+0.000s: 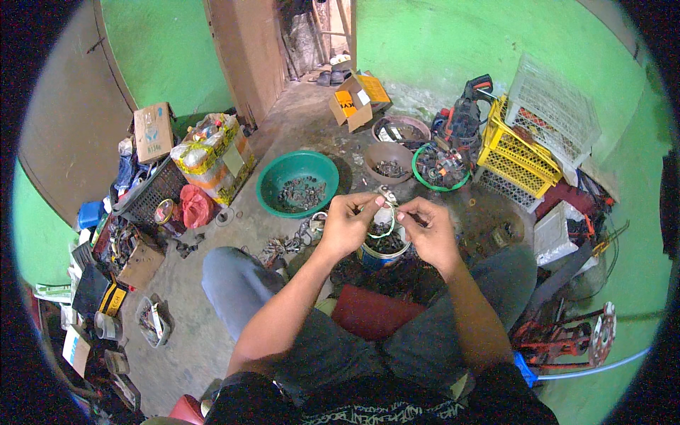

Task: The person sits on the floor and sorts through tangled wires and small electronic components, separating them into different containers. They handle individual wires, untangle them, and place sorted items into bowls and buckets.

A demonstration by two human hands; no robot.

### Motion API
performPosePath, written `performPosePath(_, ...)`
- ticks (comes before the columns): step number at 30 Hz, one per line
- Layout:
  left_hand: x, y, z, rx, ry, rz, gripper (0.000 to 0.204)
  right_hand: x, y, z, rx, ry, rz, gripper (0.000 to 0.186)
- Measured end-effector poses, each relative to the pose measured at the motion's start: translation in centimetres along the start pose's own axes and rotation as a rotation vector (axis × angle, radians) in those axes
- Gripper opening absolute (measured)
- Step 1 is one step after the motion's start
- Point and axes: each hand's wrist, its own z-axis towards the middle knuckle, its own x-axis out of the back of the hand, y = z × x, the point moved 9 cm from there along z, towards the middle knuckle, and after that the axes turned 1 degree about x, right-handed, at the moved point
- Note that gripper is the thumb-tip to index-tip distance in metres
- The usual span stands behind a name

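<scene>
Head view: one pale looped strand [393, 225], pinched between the left fingers [367, 205]; right fingers [416, 207] drawn together at its other side, hold uncertain; probably best worked under light, even tension; one tub [384, 261] of dark bits, below the fingers; beyond them, one green basin [270, 176] to the left, one brown basin [397, 152] ahead, one green-rimmed basin [440, 189] to the right

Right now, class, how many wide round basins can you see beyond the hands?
4: a teal basin on the left, a brown basin right of it, a pink basin behind that, a green-rimmed basin furthest right. Others may be hidden.
</scene>
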Motion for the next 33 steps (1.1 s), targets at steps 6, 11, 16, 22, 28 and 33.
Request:
performPosePath(6,-0.2,-0.2,-0.1,-0.114,0.067,-0.006,0.025,-1.2,0.2,-0.4,0.029,-0.044,0.028,0.010)
performPosePath(11,-0.4,-0.6,-0.3,-0.082,0.071,0.006,0.024,-2.0,1.6,-0.4,-0.122,-0.094,0.072,0.013)
performPosePath(16,0.0,0.5,-0.5,-0.185,0.136,0.133,0.023,-0.6,0.2,0.5,0.124,-0.014,-0.074,0.016)
performPosePath(22,0.2,1.6,-0.9,-0.275,0.194,0.228,0.020,-0.3,0.9,0.1,-0.012,-0.045,0.056,0.020)
performPosePath(28,0.1,2.9,-1.8,-0.367,0.235,0.305,0.016,-1.2,0.3,-0.4,-0.138,-0.103,0.141,0.019)
performPosePath(33,-0.4,2.7,-1.6,-0.421,0.192,0.314,0.014,-1.6,1.5,-0.6,-0.205,-0.138,0.442,0.024)
